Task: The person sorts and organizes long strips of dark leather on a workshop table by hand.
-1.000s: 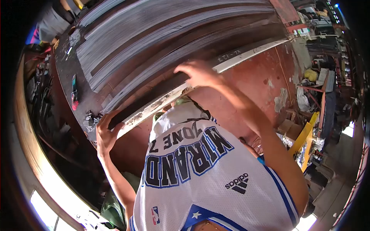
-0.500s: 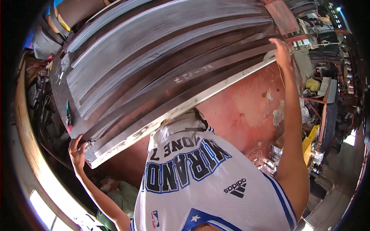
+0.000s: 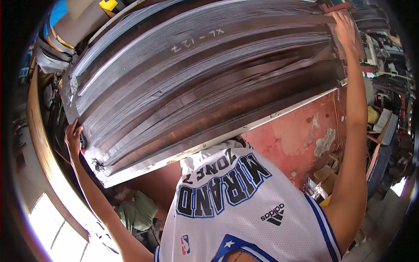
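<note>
A long dark metal sheet (image 3: 209,83) with chalk marks "XL-127" lies across a stack of similar grey sheets, close in front of my chest. My arms are spread wide along it. My left hand (image 3: 73,136) grips the sheet's left end, fingers curled over the edge near some metal scraps. My right hand (image 3: 346,26) holds the far right end, arm stretched out straight. My white and blue jersey fills the lower middle of the view.
A red-brown painted wall or table side (image 3: 301,131) with flaking patches runs below the sheet. Cluttered tools and boxes (image 3: 384,118) crowd the right side. Green cloth (image 3: 139,212) lies on the floor at lower left. A wooden ledge (image 3: 39,144) curves along the left.
My hands have slid outward from near the sheet's middle to its two ends. The chalk-marked sheet has moved up and away from me, over the stack.
</note>
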Demonstrator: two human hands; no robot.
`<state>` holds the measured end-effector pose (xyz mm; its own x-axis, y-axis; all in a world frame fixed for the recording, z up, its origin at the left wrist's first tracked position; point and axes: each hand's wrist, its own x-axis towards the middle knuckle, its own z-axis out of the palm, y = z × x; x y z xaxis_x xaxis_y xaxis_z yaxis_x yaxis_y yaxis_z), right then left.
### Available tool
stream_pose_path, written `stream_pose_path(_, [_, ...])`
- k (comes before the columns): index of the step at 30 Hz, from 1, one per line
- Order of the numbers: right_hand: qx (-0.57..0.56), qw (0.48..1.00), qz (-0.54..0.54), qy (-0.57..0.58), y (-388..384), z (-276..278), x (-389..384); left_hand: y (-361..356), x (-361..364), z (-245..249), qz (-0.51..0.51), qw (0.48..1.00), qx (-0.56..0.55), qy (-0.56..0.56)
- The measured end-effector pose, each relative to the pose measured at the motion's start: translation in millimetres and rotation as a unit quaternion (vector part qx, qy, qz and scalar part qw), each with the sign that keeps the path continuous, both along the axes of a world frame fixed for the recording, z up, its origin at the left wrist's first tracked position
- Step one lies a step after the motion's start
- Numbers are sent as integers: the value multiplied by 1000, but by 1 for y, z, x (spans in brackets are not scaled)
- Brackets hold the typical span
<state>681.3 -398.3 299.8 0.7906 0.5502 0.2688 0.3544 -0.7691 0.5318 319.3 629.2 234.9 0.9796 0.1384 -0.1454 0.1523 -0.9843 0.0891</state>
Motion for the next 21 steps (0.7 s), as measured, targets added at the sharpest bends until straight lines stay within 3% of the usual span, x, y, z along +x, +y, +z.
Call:
stream_pose_path(7, [-69, 997, -39, 22, 1, -11, 31, -1, 15, -37, 22, 999, -24, 25])
stream_pose_path(10, [-109, 986, -117, 50, 4, -15, 31, -7, 21, -46, 15, 999, 2, 29])
stream_pose_path(14, [-119, 990, -81, 9, -5, -22, 31, -8, 27, -52, 11, 999, 18, 45])
stream_pose_path(16, [-120, 978, -158, 61, -3, -23, 27, -6, 30, -59, -30, 998, 59, 7])
stream_pose_path(17, [-97, 981, -157, 58, 6, -24, 19, -7, 29, -60, -34, 998, 56, 6])
stream_pose_path(19, [103, 932, -285, 201, 55, -7, -14, -21, 28, -59, -32, 997, 10, -73])
stream_pose_path(21, [155, 931, -241, 227, 41, -13, -30, -44, 24, -52, -26, 995, -40, -91])
